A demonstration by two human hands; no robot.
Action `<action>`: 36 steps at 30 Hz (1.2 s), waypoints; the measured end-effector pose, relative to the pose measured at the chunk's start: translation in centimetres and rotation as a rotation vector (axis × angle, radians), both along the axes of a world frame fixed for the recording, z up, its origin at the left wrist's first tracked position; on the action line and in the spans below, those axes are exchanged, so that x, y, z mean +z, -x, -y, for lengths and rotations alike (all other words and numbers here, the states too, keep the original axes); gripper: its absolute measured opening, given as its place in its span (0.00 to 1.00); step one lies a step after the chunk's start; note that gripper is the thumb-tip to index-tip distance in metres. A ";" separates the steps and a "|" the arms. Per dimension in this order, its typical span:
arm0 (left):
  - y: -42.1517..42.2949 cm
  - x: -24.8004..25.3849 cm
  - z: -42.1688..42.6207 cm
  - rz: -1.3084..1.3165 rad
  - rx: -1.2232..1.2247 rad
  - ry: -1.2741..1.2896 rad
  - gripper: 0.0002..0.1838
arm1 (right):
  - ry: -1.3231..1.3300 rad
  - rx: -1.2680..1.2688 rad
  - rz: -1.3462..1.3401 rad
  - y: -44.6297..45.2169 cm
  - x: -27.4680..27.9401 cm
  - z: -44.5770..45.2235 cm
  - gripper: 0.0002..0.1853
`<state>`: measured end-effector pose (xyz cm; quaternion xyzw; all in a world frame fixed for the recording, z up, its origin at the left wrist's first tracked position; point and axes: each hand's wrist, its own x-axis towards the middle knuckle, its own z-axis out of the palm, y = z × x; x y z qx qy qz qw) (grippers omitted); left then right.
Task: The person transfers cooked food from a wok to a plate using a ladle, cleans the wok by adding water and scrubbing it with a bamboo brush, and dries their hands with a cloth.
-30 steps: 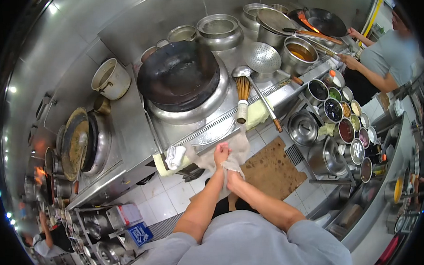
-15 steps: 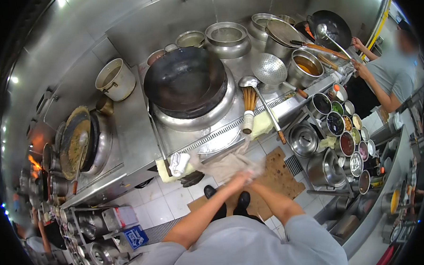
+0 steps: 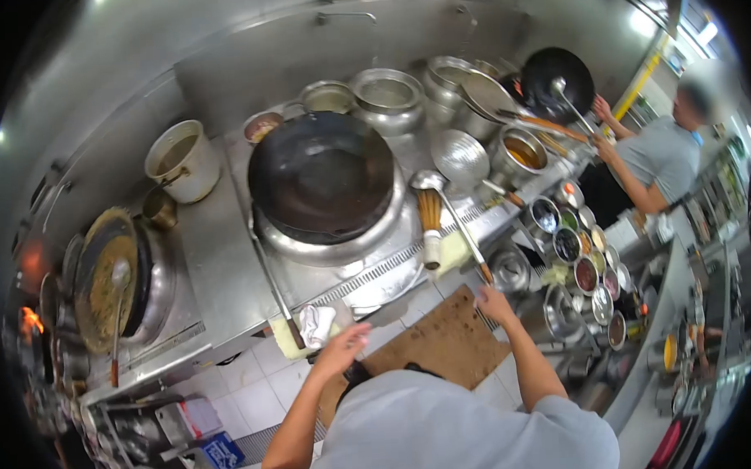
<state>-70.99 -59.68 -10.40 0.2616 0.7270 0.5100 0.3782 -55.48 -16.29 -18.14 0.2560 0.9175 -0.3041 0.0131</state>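
Observation:
My left hand (image 3: 343,351) is open just below a folded white cloth (image 3: 316,328) at the stove's front edge, its fingers stretched to the right. To the right, my right hand (image 3: 497,304) is just short of the wooden handle end of a ladle (image 3: 460,223); it looks open, with nothing seen in it. A bamboo brush (image 3: 430,224) lies beside the ladle. Left of both, a large black wok (image 3: 321,174) sits on its metal burner ring. Another long-handled tool (image 3: 270,277) leans left of the wok, its handle end near the white cloth.
A perforated strainer (image 3: 460,157) and a pot of brown liquid (image 3: 524,151) stand right of the ladle. At far right a co-worker (image 3: 641,168) holds a second wok (image 3: 558,86). Seasoning tins (image 3: 586,274) crowd the right side. A dented pot (image 3: 190,171) is at left.
The beige cloth that both hands held, blurred, has left them. My hands have moved apart, the left towards the white cloth, the right towards the ladle handle. The camera view has shifted.

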 end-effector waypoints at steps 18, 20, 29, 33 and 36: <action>0.8 -0.2 6.8 0.129 0.018 0.249 0.25 | -0.010 -0.404 0.113 8.1 -3.7 -6.7 0.20; 0.6 -3.7 7.0 0.159 -0.033 0.206 0.29 | -0.185 -0.308 0.028 8.5 -3.4 -6.2 0.17; -2.0 -25.4 3.4 0.576 0.185 0.271 0.46 | 1.133 -0.366 -0.384 7.0 9.8 6.8 0.10; -0.8 -23.1 -1.9 0.710 0.362 0.328 0.52 | 0.930 -0.466 -0.425 6.7 13.7 9.2 0.09; -0.4 -24.7 -5.6 0.688 0.594 0.274 0.44 | 0.822 -0.409 -0.542 4.7 19.5 9.3 0.08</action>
